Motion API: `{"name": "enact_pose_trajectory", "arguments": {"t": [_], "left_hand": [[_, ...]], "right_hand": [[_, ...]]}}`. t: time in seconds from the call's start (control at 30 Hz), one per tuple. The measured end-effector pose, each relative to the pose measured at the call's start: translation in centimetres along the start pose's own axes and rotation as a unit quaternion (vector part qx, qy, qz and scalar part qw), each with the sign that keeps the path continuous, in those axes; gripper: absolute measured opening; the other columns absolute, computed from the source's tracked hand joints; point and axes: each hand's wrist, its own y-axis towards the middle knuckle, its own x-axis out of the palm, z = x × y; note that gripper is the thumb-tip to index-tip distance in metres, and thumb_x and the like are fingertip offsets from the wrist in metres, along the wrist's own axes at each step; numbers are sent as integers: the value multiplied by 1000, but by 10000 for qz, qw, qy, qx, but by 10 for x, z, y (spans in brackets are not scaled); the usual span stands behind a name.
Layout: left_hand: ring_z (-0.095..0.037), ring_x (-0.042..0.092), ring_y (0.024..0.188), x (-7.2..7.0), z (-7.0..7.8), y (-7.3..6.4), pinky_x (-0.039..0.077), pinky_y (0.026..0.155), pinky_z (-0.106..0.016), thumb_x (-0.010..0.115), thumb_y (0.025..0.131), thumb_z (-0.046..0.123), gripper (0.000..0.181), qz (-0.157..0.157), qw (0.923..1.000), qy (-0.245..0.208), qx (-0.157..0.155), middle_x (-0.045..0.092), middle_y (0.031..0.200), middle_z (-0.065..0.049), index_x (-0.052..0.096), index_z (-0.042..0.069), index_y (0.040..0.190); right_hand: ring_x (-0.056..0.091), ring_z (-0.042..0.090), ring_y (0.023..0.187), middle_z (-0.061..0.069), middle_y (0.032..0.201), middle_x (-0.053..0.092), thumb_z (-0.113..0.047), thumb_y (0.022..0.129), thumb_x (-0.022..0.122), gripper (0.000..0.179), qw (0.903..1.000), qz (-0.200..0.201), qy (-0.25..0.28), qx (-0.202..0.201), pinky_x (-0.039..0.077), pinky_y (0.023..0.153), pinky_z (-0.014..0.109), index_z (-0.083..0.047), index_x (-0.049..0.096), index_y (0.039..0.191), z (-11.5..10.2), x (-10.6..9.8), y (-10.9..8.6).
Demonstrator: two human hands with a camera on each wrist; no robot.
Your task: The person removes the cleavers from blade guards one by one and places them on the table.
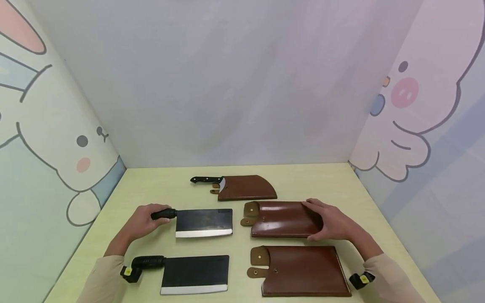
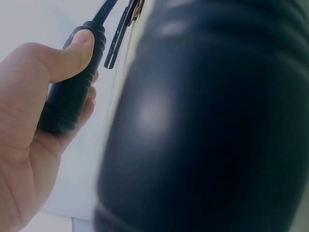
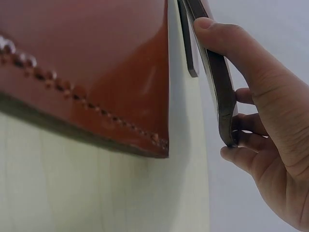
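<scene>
My left hand (image 1: 141,222) grips the black ribbed handle (image 2: 72,99) of a cleaver (image 1: 203,221), thumb laid along the handle in the left wrist view. The dark rectangular blade points right, its bright edge toward me. Across from it, my right hand (image 1: 336,221) holds a glossy brown leather sheath (image 1: 282,216) by its right end, thumb on the near edge and fingers at the far one. Two tan snap straps (image 1: 251,213) stick out from the sheath's left end, facing the blade. In the right wrist view, the fingertips (image 3: 233,153) sit against the sheath's edge.
Nearest me lie a second cleaver (image 1: 195,274) and, to its right, another brown sheath (image 1: 307,271). Farther back, a black-handled knife (image 1: 206,179) sits in a curved brown sheath (image 1: 248,188). Walls (image 1: 235,84) enclose the pale table (image 1: 159,185) at the back and sides.
</scene>
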Motion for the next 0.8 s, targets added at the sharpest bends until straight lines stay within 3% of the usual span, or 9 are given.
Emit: {"name": "enact_pose_trajectory", "arguments": {"t": [0.27,0.6,0.8], "left_hand": [[-33,69,105,1,-7,-7,54,85,-52,82,88,21,38,-62,9999,-21,-119,74,117,-13,74,5,122],[-32,69,104,6,-15,-8,54,82,-50,82,88,23,36,-88,9999,-69,7,74,116,-12,75,7,120],[-34,68,107,10,-19,-9,53,84,-51,81,89,23,37,-240,9994,-195,-156,73,118,-13,74,8,121]], "right_hand": [[54,37,130,16,154,44,-65,66,89,111,10000,-9,5,40,52,93,52,-13,46,154,5,-1,-4],[56,39,127,18,153,45,-71,66,86,112,10000,-46,-11,-38,52,91,54,-13,47,154,13,1,-5],[55,38,130,17,156,43,-72,65,85,115,9998,-163,-87,-18,52,93,53,-13,45,155,15,1,-3]]}}
